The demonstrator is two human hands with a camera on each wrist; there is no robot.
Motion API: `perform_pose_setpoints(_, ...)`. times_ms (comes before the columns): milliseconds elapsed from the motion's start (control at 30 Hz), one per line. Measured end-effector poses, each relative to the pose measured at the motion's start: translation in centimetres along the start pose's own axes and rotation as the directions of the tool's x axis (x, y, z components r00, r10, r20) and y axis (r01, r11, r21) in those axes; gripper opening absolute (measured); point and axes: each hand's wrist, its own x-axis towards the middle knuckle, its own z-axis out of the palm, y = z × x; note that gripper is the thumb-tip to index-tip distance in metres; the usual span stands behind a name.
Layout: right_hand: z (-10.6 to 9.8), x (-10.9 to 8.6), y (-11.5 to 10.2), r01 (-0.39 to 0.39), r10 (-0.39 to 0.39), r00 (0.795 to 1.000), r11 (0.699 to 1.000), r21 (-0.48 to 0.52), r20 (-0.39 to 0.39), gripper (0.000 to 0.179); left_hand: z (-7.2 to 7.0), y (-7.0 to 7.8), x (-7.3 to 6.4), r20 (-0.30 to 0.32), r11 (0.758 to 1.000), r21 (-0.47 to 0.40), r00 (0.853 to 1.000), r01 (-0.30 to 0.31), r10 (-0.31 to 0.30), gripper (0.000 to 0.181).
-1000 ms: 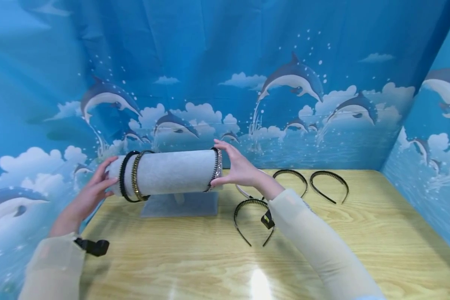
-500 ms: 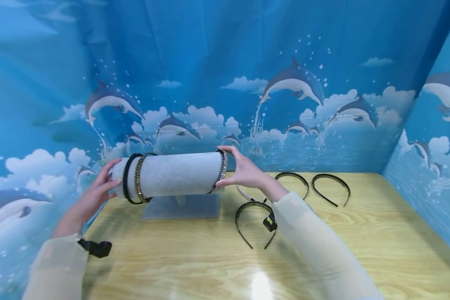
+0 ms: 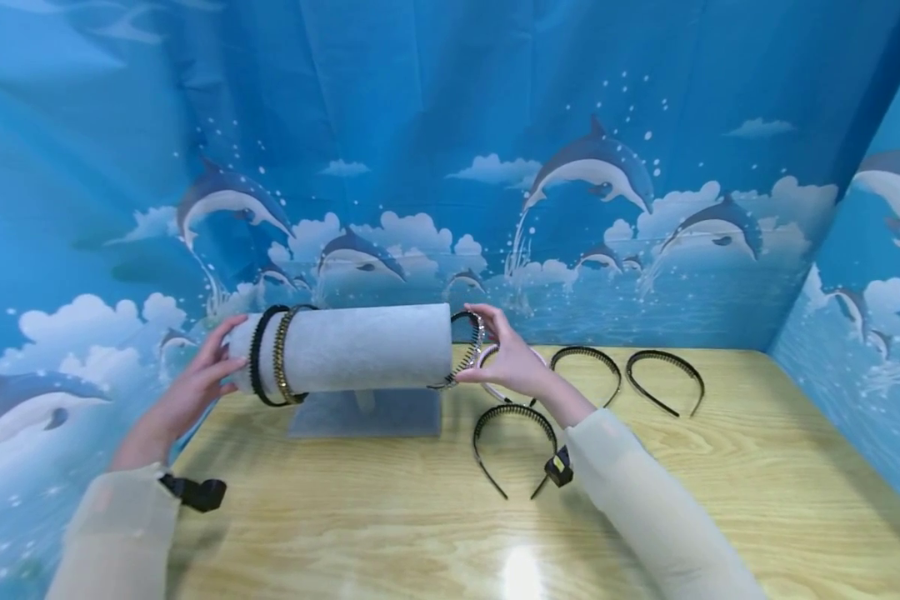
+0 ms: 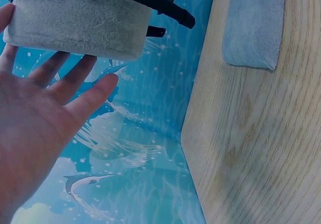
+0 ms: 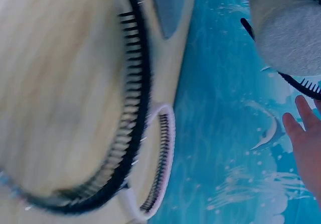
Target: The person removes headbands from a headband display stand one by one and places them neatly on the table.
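One sparkly headband (image 3: pixel 474 354) sits at one end of the grey roll (image 3: pixel 367 346), clamped between fingers and thumb of the right hand (image 3: pixel 516 365); the left hand (image 3: pixel 197 379) grips the other end.

Toothed black headband (image 5: pixel 298 86) partly behind grey roll (image 5: pixel 291 43)

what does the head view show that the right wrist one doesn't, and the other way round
Only the head view: the left hand, holding one end of the grey roll, and the black headband around the roll beside it.

Only the right wrist view: the flat round end face of the roll.

Both: the roll, the right hand, part of the silver headband it holds, the pale headband, the grey base, the table and the dolphin backdrop.
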Motion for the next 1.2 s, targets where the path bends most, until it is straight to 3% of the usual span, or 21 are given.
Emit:
perform_pose_setpoints(133, -0.5, -1.4, 1.3, -0.013, 0.012, 0.999, 0.999, -0.030, -0.038, 0.103, 0.0, 0.1, 0.0, 0.005, 1.000, -0.009, 1.000, -0.014, 0.014, 0.059)
perform_pose_setpoints(400, -2.9, -5.3, 2.8, -0.079, 0.071, 0.991, 0.994, -0.076, -0.110, 0.103, 0.1, 0.2, -0.1, 0.002, 1.000, 0.015, 1.000, 0.025, -0.025, 0.060)
perform_pose_setpoints(700, -7.0, -11.0, 3.4, -0.090, 0.060, 0.976, 0.987, -0.136, -0.210, 0.100, 0.1, 0.2, -0.1, -0.004, 0.999, 0.026, 1.000, 0.022, -0.022, 0.060)
perform_pose_setpoints(933, -9.4, -14.9, 3.5, -0.150, 0.098, 0.962, 0.970, -0.193, -0.255, 0.097, 0.1, 0.1, 0.0, -0.002, 1.000, 0.025, 1.000, -0.005, 0.006, 0.059)
perform_pose_setpoints(1200, -10.9, -17.6, 3.6, -0.079, 0.006, 0.967, 0.958, -0.276, -0.255, 0.083, 0.1, 0.0, 0.0, -0.007, 0.999, 0.036, 1.000, 0.010, -0.009, 0.059)
